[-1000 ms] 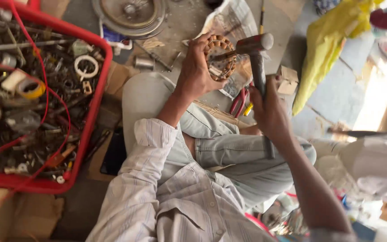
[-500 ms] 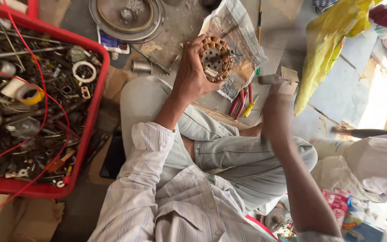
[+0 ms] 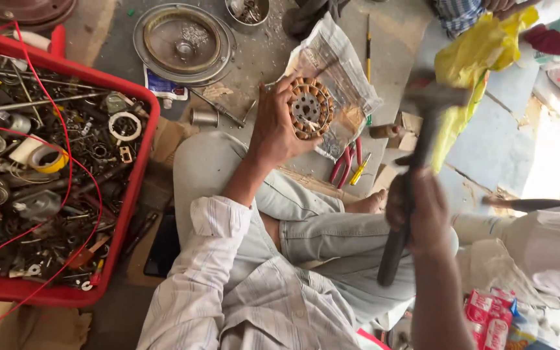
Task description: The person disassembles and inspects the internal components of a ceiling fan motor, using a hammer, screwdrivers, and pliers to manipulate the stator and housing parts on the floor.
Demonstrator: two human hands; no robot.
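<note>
Gripped in the left hand (image 3: 279, 129), the copper-wound motor stator (image 3: 310, 109) stays propped over crumpled newspaper (image 3: 348, 78) by the knee. The right hand (image 3: 426, 217), closed on a hammer (image 3: 416, 162), has drawn back from the stator and lifted, blurred, which suggests repeated blows. Concrete floor (image 3: 267, 48): pliers (image 3: 345, 162), round metal cover (image 3: 183, 42), red crate (image 3: 139, 188) of parts.

L hand (image 3: 273, 129) grips round copper-wound stator (image 3: 310, 108) over crumpled newspaper (image 3: 341, 71). R hand (image 3: 422, 210) holds hammer (image 3: 416, 162) raised, head blurred, apart from stator. Red crate (image 3: 139, 181) w/ metal scrap at left; red pliers (image 3: 345, 162) on floor.
</note>
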